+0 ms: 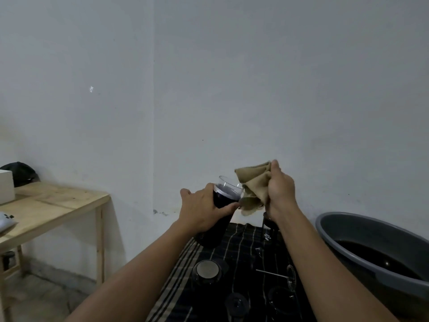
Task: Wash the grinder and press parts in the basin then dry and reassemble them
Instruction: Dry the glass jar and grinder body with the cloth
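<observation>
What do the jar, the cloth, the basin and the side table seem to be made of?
Jar: clear glass or plastic, glossy; the wall shows through its rim.
Cloth: soft tan fabric, matte; it bunches in folds.
Basin: probably grey plastic, smooth; thin moulded rim, dull sheen.
Table: bare light wood, perhaps plywood; grain shows.

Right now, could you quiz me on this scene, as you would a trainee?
1. What does the right hand hold? A sponge, B cloth, C brush.
2. True or false: the basin sits to the left of both hands.
3. Which hand holds the jar?
Key: 1 B. 2 False, it is on the right. 3 The left hand.
</observation>
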{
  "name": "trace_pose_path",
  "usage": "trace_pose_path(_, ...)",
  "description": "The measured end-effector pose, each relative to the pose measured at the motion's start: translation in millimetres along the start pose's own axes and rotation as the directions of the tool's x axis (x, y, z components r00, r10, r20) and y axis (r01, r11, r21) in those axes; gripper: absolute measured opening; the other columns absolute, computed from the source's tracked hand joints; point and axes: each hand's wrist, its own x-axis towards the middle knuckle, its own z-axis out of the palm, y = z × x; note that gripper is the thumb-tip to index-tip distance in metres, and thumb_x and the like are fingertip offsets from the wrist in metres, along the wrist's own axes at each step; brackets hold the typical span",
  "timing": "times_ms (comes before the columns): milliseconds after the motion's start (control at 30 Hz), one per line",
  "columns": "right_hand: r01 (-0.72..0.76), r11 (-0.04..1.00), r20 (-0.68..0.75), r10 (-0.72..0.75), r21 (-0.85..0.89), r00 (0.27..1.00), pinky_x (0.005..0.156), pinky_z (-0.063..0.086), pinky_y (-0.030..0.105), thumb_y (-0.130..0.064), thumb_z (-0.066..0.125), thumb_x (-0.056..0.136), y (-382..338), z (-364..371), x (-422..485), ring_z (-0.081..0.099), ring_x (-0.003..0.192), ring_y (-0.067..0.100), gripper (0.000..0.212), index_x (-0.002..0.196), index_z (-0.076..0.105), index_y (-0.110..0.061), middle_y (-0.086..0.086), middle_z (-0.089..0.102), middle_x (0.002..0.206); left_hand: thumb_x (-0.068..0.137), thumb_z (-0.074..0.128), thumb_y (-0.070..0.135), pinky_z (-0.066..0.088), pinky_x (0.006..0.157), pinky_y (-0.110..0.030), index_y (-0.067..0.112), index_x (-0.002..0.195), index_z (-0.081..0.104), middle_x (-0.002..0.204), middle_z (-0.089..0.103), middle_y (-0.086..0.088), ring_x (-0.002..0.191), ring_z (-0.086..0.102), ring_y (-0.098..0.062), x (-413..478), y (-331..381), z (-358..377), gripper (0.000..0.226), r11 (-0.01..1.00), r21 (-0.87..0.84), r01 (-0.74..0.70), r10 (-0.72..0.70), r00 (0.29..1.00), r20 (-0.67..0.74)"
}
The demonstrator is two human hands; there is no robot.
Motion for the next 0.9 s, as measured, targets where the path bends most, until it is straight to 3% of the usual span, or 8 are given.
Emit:
trace_pose_path(133, 0.203, 0.977, -0.225, -0.211, -0.060, 0.951, 0.083, 0.052, 0.032, -0.043, 0.039, 0.108, -5, -15, -2, 0.066, 0.092, 0.015, 0.040, 0.085, 0.063, -0.021, 0.001, 0.069, 0.094, 0.063, 0.050, 0.101, 0.039, 0.111, -0.051, 0.049, 0.106, 0.065, 0.106, 0.074, 0.016, 0.108, 0.067, -0.017, 7, -7, 1, 0.070, 0.722, -0.652, 0.231, -0.184, 0.973, 0.141)
trace_pose_path(400, -0.001, 0.957, 0.288, 0.088, -0.291, 0.954, 0.091, 0.059, 0.039, -0.055, 0.029, 0.107, 35, 11, -20, 0.074, 0.098, 0.019, 0.057, 0.108, 0.073, -0.019, 0.004, 0.077, 0.103, 0.090, 0.066, 0.062, 0.056, 0.099, -0.053, 0.028, 0.106, 0.073, 0.102, 0.079, 0.000, 0.098, 0.075, -0.020, 0, 29, -11, 0.038, 0.460, -0.871, 0.175, -0.149, 0.982, 0.119)
trace_pose_path(533, 0.392, 0.830, 0.340, -0.264, -0.397, 0.903, 0.086, 0.054, 0.028, -0.056, 0.029, 0.106, 50, 7, -30, 0.066, 0.093, 0.009, 0.045, 0.114, 0.063, -0.028, -0.023, 0.052, 0.098, 0.067, 0.056, 0.094, 0.049, 0.106, -0.055, 0.049, 0.099, 0.071, 0.100, 0.078, 0.012, 0.101, 0.073, -0.018, 8, 27, -10, 0.058, 0.540, -0.826, 0.163, -0.167, 0.982, 0.085)
trace_pose_path(567, 0.484, 0.765, 0.374, -0.338, -0.425, 0.864, 0.082, 0.053, 0.023, -0.053, 0.030, 0.107, 54, 7, -34, 0.065, 0.096, 0.007, 0.049, 0.136, 0.058, -0.026, -0.002, 0.052, 0.132, 0.067, 0.055, 0.096, 0.048, 0.107, -0.056, 0.051, 0.096, 0.070, 0.098, 0.078, 0.012, 0.101, 0.073, -0.018, 10, 26, -10, 0.056, 0.546, -0.822, 0.162, -0.173, 0.982, 0.078)
trace_pose_path(633, 0.597, 0.655, 0.431, -0.422, -0.463, 0.798, 0.069, 0.043, 0.014, -0.051, 0.030, 0.106, 60, 4, -37, 0.058, 0.082, -0.001, 0.057, 0.156, 0.033, -0.024, -0.022, 0.059, 0.093, 0.063, 0.052, 0.100, 0.046, 0.107, -0.058, 0.050, 0.094, 0.071, 0.096, 0.078, 0.011, 0.100, 0.073, -0.020, 13, 25, -12, 0.062, 0.544, -0.821, 0.173, -0.198, 0.977, 0.075)
trace_pose_path(733, 0.555, 0.683, 0.417, -0.381, -0.475, 0.825, 0.064, 0.045, 0.014, -0.045, 0.032, 0.108, 56, 2, -34, 0.062, 0.078, -0.001, 0.049, 0.149, 0.045, -0.022, -0.023, 0.061, 0.094, 0.061, 0.051, 0.102, 0.043, 0.109, -0.059, 0.053, 0.095, 0.069, 0.098, 0.078, 0.012, 0.102, 0.073, -0.020, 11, 23, -10, 0.062, 0.547, -0.817, 0.182, -0.201, 0.976, 0.083)
trace_pose_path(833, 0.476, 0.724, 0.328, -0.351, -0.499, 0.877, 0.067, 0.049, 0.025, -0.041, 0.034, 0.109, 45, 0, -21, 0.064, 0.077, 0.008, 0.045, 0.100, 0.069, -0.014, -0.005, 0.068, 0.084, 0.068, 0.054, 0.096, 0.045, 0.108, -0.058, 0.050, 0.094, 0.070, 0.097, 0.078, 0.011, 0.101, 0.073, -0.020, 6, 24, -7, 0.055, 0.537, -0.824, 0.180, -0.195, 0.977, 0.087)
trace_pose_path(900, 0.493, 0.737, 0.278, -0.407, -0.462, 0.870, 0.078, 0.051, 0.018, -0.039, 0.035, 0.109, 39, 4, -21, 0.064, 0.087, -0.008, 0.041, 0.116, 0.068, -0.015, -0.015, 0.067, 0.092, 0.074, 0.055, 0.092, 0.048, 0.105, -0.058, 0.045, 0.093, 0.072, 0.094, 0.078, 0.010, 0.097, 0.074, -0.019, 3, 32, -9, 0.054, 0.558, -0.810, 0.178, -0.198, 0.977, 0.078)
